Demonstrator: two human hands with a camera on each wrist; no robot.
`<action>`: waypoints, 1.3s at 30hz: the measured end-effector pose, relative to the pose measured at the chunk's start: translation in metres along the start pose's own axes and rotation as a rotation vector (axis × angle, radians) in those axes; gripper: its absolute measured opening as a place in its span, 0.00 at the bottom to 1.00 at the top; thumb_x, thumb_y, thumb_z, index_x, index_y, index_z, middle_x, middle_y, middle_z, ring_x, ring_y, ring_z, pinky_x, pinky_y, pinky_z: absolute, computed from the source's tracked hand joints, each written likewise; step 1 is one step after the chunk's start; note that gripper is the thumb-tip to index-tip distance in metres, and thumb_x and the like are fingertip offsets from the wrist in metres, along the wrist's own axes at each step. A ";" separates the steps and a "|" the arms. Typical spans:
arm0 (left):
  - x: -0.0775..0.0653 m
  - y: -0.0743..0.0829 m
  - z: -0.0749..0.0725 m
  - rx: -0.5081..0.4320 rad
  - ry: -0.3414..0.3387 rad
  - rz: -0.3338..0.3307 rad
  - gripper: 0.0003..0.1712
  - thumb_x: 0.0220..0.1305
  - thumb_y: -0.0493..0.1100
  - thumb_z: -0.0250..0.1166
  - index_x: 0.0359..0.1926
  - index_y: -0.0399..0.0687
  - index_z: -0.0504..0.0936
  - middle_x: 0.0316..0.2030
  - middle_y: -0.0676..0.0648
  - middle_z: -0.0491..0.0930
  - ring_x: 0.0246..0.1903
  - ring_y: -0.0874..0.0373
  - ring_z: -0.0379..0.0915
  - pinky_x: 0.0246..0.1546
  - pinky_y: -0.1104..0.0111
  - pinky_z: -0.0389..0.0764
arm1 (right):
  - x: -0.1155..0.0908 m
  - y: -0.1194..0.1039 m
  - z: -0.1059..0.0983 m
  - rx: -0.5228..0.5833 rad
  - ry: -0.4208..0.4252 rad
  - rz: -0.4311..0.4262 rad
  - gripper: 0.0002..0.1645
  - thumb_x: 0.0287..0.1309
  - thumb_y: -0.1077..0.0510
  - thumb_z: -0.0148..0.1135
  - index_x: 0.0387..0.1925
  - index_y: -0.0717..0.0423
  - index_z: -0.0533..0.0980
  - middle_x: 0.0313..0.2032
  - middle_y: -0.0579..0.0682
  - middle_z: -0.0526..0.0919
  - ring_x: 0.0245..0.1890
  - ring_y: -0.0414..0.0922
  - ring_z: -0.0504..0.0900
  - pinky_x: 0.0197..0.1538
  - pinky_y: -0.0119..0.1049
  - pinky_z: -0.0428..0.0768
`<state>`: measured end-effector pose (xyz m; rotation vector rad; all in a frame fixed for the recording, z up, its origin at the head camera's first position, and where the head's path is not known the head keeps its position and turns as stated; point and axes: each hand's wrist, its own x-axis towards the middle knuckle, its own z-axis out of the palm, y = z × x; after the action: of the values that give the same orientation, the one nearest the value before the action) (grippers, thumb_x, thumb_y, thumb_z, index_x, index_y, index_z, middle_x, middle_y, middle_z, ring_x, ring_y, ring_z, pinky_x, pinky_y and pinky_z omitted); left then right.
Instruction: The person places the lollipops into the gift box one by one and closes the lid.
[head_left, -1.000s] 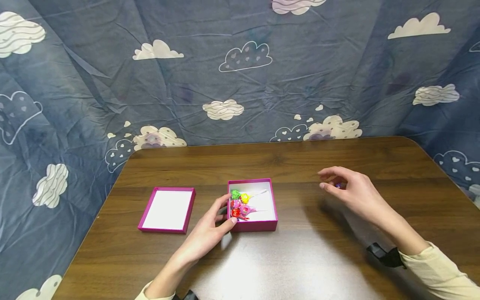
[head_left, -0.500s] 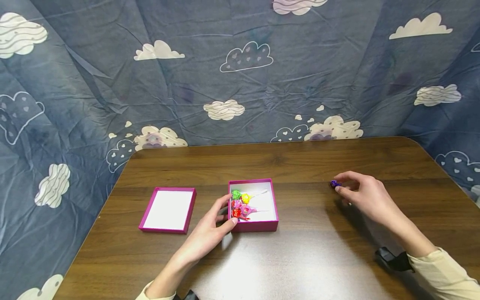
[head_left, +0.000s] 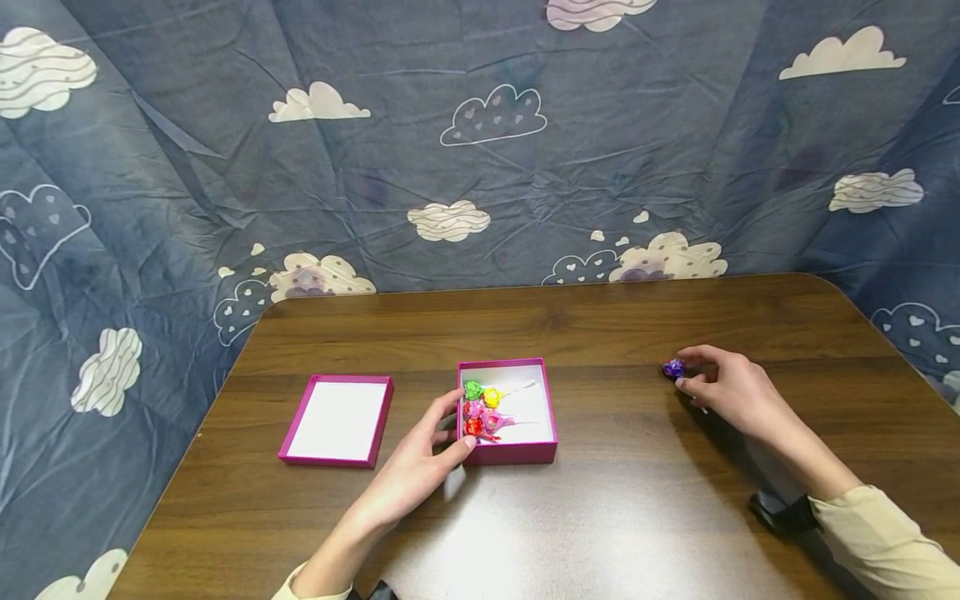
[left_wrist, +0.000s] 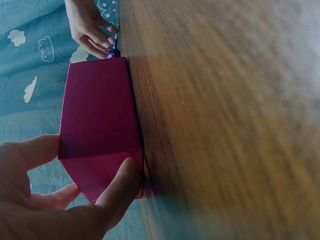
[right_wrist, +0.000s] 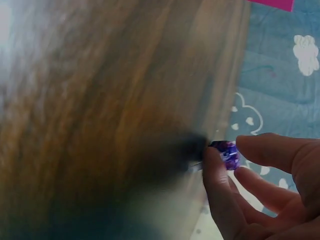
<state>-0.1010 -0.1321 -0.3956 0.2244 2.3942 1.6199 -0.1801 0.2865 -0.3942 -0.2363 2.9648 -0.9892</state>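
My left hand (head_left: 412,467) grips the left side of an open magenta box (head_left: 517,452), thumb at its near corner and fingers along the side. Inside lie several wrapped lollipops: green (head_left: 472,390), yellow (head_left: 492,397), pink (head_left: 491,419) and red (head_left: 472,426), heads to the left. Off to the right, my right hand (head_left: 738,392) pinches a purple-wrapped lollipop (head_left: 673,368) between thumb and fingers. In the right wrist view the purple lollipop (right_wrist: 230,155) shows between the fingertips, its stick mostly hidden.
A magenta lid (head_left: 337,421) with a white inside lies face up left of the box. Both rest on a brown wooden table (head_left: 600,500). Behind its far edge hangs a blue cloth (head_left: 360,183) printed with clouds.
My right hand has shifted right and come onto the purple lollipop, which was mostly hidden behind the fingers a second ago. My left hand and the box stay where they were.
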 end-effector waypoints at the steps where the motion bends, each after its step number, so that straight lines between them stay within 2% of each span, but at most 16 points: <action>1: 0.000 0.000 0.000 0.000 -0.002 0.001 0.37 0.68 0.49 0.63 0.74 0.63 0.59 0.69 0.46 0.63 0.59 0.47 0.70 0.53 0.50 0.73 | 0.001 0.001 0.000 -0.003 -0.004 0.000 0.25 0.60 0.59 0.67 0.56 0.64 0.74 0.29 0.50 0.86 0.24 0.40 0.82 0.26 0.34 0.72; 7: 0.000 0.000 0.000 -0.009 -0.005 -0.001 0.37 0.68 0.49 0.63 0.74 0.64 0.60 0.69 0.46 0.63 0.59 0.47 0.70 0.53 0.49 0.72 | 0.008 0.005 0.001 -0.015 -0.006 0.001 0.21 0.60 0.57 0.67 0.52 0.63 0.78 0.32 0.53 0.86 0.22 0.43 0.81 0.24 0.36 0.74; 14: 0.000 -0.001 0.000 -0.009 -0.006 0.002 0.37 0.68 0.49 0.63 0.74 0.64 0.60 0.69 0.45 0.62 0.59 0.46 0.70 0.53 0.49 0.72 | 0.015 0.006 0.002 -0.110 0.024 -0.046 0.16 0.57 0.53 0.70 0.45 0.56 0.83 0.37 0.51 0.85 0.30 0.44 0.76 0.33 0.40 0.67; 21: 0.000 -0.001 0.000 -0.012 -0.002 0.013 0.36 0.68 0.49 0.63 0.73 0.63 0.60 0.69 0.45 0.63 0.59 0.45 0.70 0.53 0.48 0.72 | 0.014 0.005 0.005 -0.099 -0.011 -0.066 0.14 0.55 0.55 0.71 0.43 0.54 0.83 0.34 0.47 0.84 0.30 0.44 0.76 0.31 0.38 0.68; 31: 0.000 0.002 0.000 -0.014 0.003 0.008 0.36 0.68 0.48 0.63 0.73 0.63 0.60 0.69 0.44 0.63 0.59 0.45 0.70 0.53 0.48 0.72 | 0.007 -0.007 0.009 0.003 0.010 -0.145 0.12 0.60 0.58 0.68 0.46 0.51 0.81 0.31 0.46 0.83 0.29 0.42 0.77 0.29 0.33 0.70; 39: 0.000 0.001 -0.001 -0.007 -0.001 -0.008 0.36 0.68 0.49 0.63 0.74 0.63 0.60 0.70 0.47 0.62 0.60 0.46 0.69 0.53 0.49 0.73 | 0.007 -0.022 0.018 0.163 0.056 -0.269 0.15 0.61 0.61 0.68 0.50 0.50 0.79 0.37 0.48 0.84 0.33 0.43 0.80 0.28 0.31 0.73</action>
<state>-0.1013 -0.1324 -0.3949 0.2137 2.3849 1.6240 -0.1826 0.2578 -0.3952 -0.6275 2.9325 -1.2768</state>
